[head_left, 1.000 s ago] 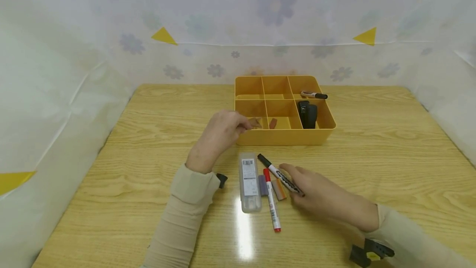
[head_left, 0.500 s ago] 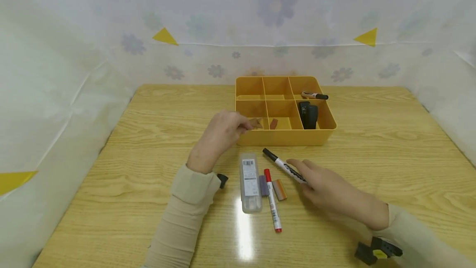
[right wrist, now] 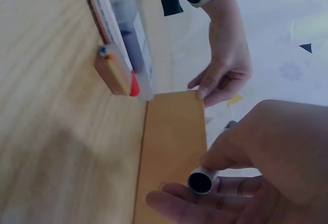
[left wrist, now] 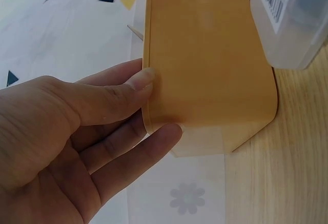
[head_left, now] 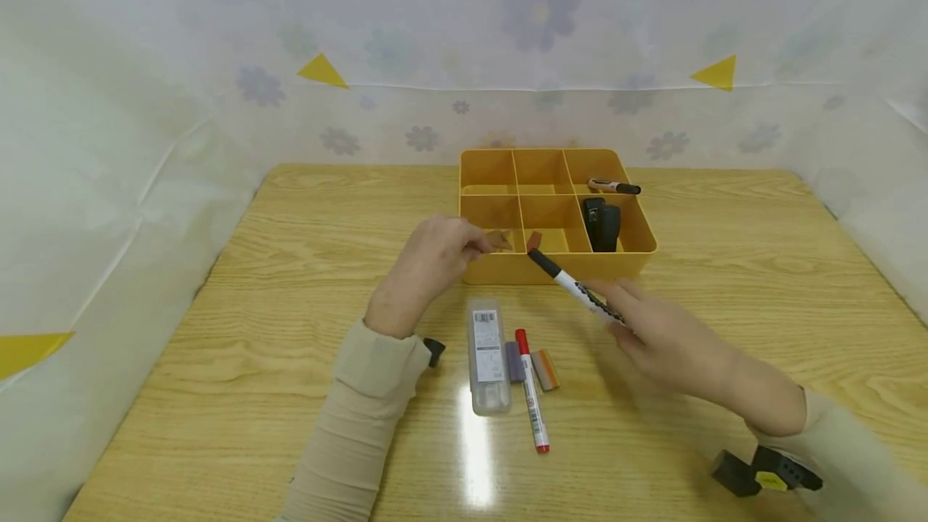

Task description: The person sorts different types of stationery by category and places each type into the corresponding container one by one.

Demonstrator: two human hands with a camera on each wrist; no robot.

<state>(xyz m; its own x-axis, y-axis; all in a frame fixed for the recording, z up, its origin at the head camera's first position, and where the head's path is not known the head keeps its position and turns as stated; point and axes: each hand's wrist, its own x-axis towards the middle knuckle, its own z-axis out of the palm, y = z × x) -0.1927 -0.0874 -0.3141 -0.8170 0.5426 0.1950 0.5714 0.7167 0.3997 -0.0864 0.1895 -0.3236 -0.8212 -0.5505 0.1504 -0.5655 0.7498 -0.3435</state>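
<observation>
My left hand grips the front left corner of a yellow-orange divided organizer, its thumb on the front wall in the left wrist view. My right hand holds a black-capped marker by its rear end. Tilted up to the left, the marker overlaps the organizer's front rim with its cap in the head view. A brown pointed piece shows in the front left compartment, and a reddish-brown piece in the front middle one.
A black stapler stands in the front right compartment; another marker leans in the back right one. Before the organizer lie a clear plastic case, a red marker, a purple block and an orange-and-grey block.
My right hand has lifted the black marker from beside the red one and carried it forward and right, to the organizer's front. My left hand has stayed at the organizer's corner.
</observation>
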